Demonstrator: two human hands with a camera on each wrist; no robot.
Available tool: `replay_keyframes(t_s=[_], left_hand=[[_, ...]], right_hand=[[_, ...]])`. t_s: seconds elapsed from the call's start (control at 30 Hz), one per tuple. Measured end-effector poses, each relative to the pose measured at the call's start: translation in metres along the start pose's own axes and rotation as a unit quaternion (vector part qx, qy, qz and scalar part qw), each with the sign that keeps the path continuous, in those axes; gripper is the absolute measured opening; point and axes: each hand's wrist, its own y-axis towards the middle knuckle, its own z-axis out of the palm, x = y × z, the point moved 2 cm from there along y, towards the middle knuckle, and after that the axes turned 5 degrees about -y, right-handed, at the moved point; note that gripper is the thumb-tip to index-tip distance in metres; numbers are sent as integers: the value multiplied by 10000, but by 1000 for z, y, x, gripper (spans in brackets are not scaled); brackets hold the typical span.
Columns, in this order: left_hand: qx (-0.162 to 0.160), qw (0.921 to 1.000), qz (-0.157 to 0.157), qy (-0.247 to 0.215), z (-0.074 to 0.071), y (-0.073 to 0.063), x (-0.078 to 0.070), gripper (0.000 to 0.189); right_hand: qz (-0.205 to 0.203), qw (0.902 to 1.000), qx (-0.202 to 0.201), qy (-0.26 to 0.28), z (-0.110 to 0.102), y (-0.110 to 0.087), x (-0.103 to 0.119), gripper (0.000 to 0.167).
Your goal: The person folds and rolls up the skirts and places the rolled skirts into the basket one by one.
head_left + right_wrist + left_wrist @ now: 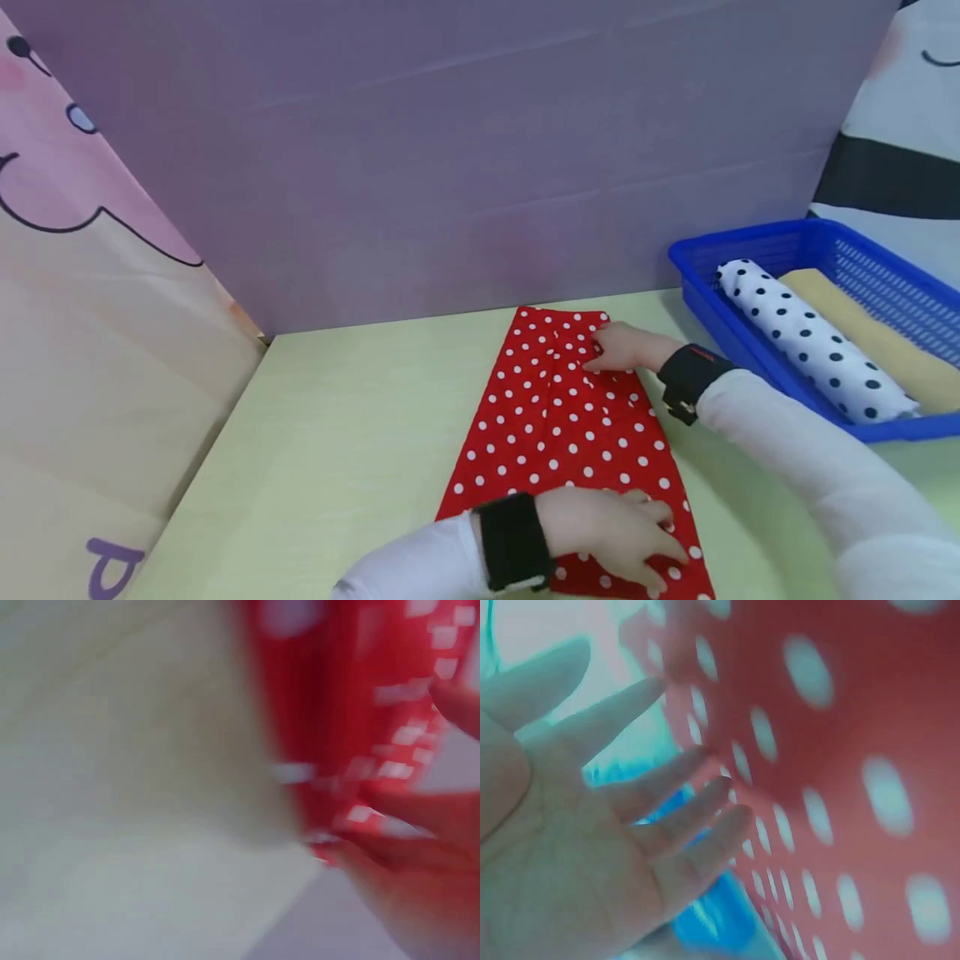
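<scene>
A red cloth with white polka dots [555,408] lies spread lengthwise on the table, with small wrinkles toward its far end. My left hand [618,533] reaches over its near part from the left, fingers spread. In the left wrist view, that hand [577,847] has its palm showing, and its nearly straight fingertips are right at the dotted cloth [840,750]. At the far right edge of the fabric, my right hand [626,346] rests with fingers loosely extended. The right wrist view is blurred, showing the fingers [420,855] across the cloth [330,712].
To the right stands a blue plastic basket [697,292]. Inside lie a rolled white cloth with black dots [817,342] and a folded tan cloth [870,333]. A purple-grey wall [450,167] rises behind the pale yellow table [322,433]; printed sheets hang at both sides.
</scene>
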Motion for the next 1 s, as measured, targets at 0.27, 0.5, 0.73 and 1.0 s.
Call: replay_keyframes(t_s=[0.27,0.5,0.73,1.0], left_hand=[[-1401,9717,-1738,-772,-18,-60,80,79],[-1851,9425,-2549,-1120,-12,-60,140,94],[-1840,9413,-2586,-1151,-4,-51,154,95],[-1909,9389,-2740,-841,-7,-47,145,94]], right_hand=[[-144,9880,1037,1133,-5,-28,6,78],[-76,9784,1661,1228,3,-56,25,94],[111,9849,1660,480,16,-70,44,102],[544,9805,1884,-109,19,-65,55,107]])
